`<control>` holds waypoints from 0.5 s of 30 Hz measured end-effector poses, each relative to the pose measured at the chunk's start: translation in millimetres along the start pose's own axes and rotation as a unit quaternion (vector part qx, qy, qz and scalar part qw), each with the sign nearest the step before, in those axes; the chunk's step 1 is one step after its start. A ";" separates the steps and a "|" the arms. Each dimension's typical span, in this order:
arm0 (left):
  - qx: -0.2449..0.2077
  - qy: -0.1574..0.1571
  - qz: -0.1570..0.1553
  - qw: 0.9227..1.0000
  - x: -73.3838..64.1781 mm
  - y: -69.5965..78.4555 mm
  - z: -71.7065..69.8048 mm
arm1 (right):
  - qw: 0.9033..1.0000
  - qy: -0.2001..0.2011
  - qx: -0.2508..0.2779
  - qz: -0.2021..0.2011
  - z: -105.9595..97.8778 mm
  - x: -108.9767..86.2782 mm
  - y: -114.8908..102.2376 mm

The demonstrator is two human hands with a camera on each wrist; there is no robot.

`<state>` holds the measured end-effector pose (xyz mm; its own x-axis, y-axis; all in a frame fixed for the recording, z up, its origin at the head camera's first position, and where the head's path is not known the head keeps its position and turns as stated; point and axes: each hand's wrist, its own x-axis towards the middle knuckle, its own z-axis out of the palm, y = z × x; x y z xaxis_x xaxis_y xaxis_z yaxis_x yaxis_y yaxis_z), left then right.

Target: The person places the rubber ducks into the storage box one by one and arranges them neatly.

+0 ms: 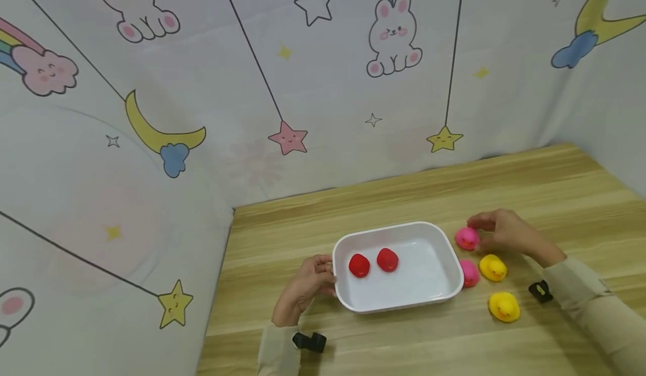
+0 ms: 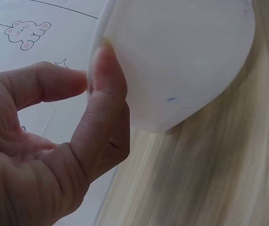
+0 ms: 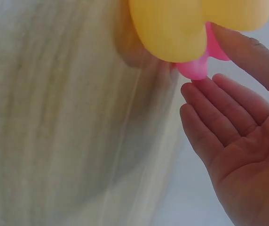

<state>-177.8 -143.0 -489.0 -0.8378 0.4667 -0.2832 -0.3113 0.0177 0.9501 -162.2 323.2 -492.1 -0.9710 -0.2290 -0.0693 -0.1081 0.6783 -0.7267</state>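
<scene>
A white rectangular tray (image 1: 404, 303) sits on the wooden table, holding two small rounded red toys (image 1: 359, 265) toward its left side. My left hand (image 1: 310, 281) pinches the tray's left rim between thumb and fingers; the left wrist view has this hand (image 2: 73, 127) up close against the white tray wall (image 2: 186, 56). To the right of the tray, my right hand (image 1: 510, 233) is beside a pink toy duck (image 1: 467, 238), thumb and fingers spread about it. In the right wrist view its fingers (image 3: 219, 113) are extended near pink and yellow ducks (image 3: 172, 28).
Another pink duck (image 1: 470, 273) lies against the tray's right end. Two yellow ducks, a farther one (image 1: 493, 268) and a nearer one (image 1: 504, 307), are close to the right forearm. Behind the table (image 1: 282, 224) hangs a white cloth (image 1: 343, 96) printed with stars and animals.
</scene>
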 end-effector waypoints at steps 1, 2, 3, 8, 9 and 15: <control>0.000 0.001 0.000 1.000 -0.2 -0.1 -0.1 | 1.000 0.002 -0.007 -0.006 1.3 0.9 0.6; 0.000 0.001 0.001 1.000 -0.5 -0.3 -0.3 | 1.000 0.004 -0.013 -0.012 2.6 1.8 1.1; 0.000 0.002 0.000 1.000 -0.7 -0.5 -0.3 | 1.000 0.008 -0.023 -0.016 3.8 2.7 1.7; 0.002 0.003 -0.002 1.000 -0.7 -0.8 -0.8 | 0.998 0.021 -0.053 -0.039 9.0 6.2 1.9; 0.002 0.002 -0.003 1.000 -0.6 -0.6 -0.9 | 0.997 0.023 -0.056 -0.041 9.7 6.4 1.9; 0.009 0.005 -0.005 1.000 0.1 -0.7 -1.7 | 0.996 0.031 -0.057 -0.056 11.5 7.9 4.7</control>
<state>-178.4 -144.5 -489.9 -0.8396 0.4571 -0.2935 -0.3115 0.0375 0.9495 -167.8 316.6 -503.9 -0.9624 -0.2666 0.0515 -0.2359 0.7269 -0.6449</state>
